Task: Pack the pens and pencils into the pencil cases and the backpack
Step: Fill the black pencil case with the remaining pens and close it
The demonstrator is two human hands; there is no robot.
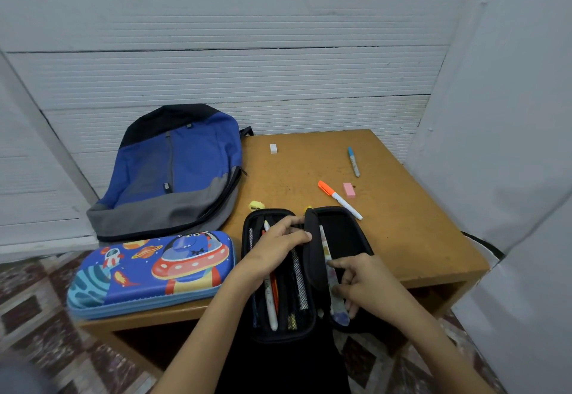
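Observation:
A black pencil case [349, 232] lies open at the table's front edge, with several pens and pencils in its left half. My left hand [275, 246] grips the case's middle divider flap. My right hand [362, 282] pinches a patterned pen [328, 257] lying in the case's right half. A blue space-themed pencil case [148, 273] lies closed to the left. The blue and grey backpack [176, 174] lies flat at the back left. An orange-capped marker [339, 199] and a blue-capped marker [353, 161] lie loose on the table.
The wooden table [418, 239] also bears a white eraser [273, 148], a pink eraser [349, 190] and a yellow sharpener [256, 205]. White walls close in behind and on the right. Patterned floor shows below the front edge.

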